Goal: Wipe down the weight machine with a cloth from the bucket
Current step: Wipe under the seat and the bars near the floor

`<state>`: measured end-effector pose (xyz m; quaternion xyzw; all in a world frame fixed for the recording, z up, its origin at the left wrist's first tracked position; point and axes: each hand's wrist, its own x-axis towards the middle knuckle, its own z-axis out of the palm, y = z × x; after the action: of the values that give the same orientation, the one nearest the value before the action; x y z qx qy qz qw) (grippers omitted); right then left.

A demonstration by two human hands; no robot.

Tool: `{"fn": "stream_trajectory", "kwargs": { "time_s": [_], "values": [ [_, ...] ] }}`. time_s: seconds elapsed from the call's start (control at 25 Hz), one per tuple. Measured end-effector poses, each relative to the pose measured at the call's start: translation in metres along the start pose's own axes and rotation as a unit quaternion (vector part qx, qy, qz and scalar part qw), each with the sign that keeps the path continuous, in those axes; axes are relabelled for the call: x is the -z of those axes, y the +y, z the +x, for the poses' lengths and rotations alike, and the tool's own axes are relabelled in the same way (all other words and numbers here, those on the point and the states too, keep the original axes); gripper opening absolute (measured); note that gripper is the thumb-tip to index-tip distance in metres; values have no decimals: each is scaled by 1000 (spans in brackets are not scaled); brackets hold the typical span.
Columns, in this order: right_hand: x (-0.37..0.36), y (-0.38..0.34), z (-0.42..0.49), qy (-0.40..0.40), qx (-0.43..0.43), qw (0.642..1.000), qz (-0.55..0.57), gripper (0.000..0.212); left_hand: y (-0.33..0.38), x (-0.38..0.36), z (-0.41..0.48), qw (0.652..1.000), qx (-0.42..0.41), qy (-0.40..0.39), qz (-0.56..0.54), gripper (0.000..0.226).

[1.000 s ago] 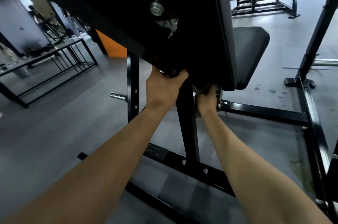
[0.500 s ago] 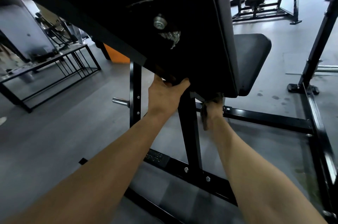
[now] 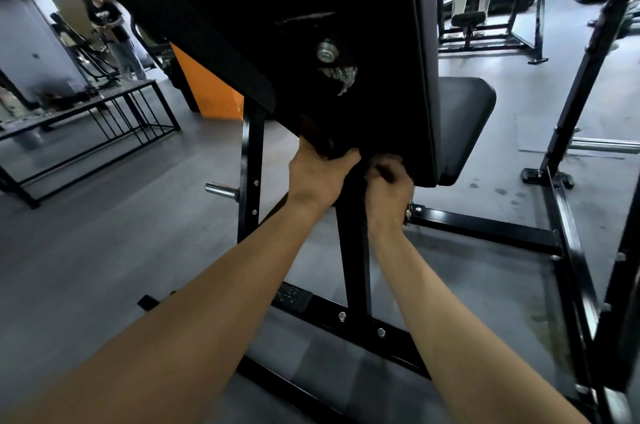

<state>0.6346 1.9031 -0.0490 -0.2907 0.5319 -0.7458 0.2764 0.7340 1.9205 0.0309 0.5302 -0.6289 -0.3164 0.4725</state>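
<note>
Fingers [image 3: 398,170] of the right hand [image 3: 388,196] curl tight, any cloth hidden inside, having slid from the pad [image 3: 422,77] corner up against the post [image 3: 353,250] of the weight machine [image 3: 485,227]. The left hand [image 3: 318,177] still grips the pad edge. Wiping appears to advance along the underside.

floor [image 3: 104,250] grey, smooth | left: black metal rack [image 3: 104,108], orange panel [image 3: 207,91] behind | far right: black gym frames [image 3: 468,18]

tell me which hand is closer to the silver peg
Left. The left hand grips the pad edge right of the silver peg; the right hand is farther right, past the centre post.
</note>
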Motion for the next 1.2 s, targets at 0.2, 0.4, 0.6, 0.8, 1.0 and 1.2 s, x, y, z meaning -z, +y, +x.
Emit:
{"fn": "stream_trajectory", "kwargs": {
  "time_s": [0.2,0.4,0.6,0.8,1.0,1.2],
  "values": [
    [3,-40,-19,-15,6,1000,-23,25,9,27,0,990,30,-118,67,60],
    [-5,-86,-53,-16,83,996,-1,23,31,45,-1,996,14,-81,33,11],
    [-7,-101,-66,4,107,994,-33,23,49,63,-6,998,-52,-27,-21,35],
    [-23,-144,-97,22,205,978,-27,30,60,83,-5,991,-100,-42,-76,47],
    [-28,-159,-102,53,212,975,-40,23,63,102,1,990,-113,-65,-61,48],
    [-42,-190,-128,56,329,943,-2,14,65,98,8,988,-100,-114,0,23]
  ]
}}
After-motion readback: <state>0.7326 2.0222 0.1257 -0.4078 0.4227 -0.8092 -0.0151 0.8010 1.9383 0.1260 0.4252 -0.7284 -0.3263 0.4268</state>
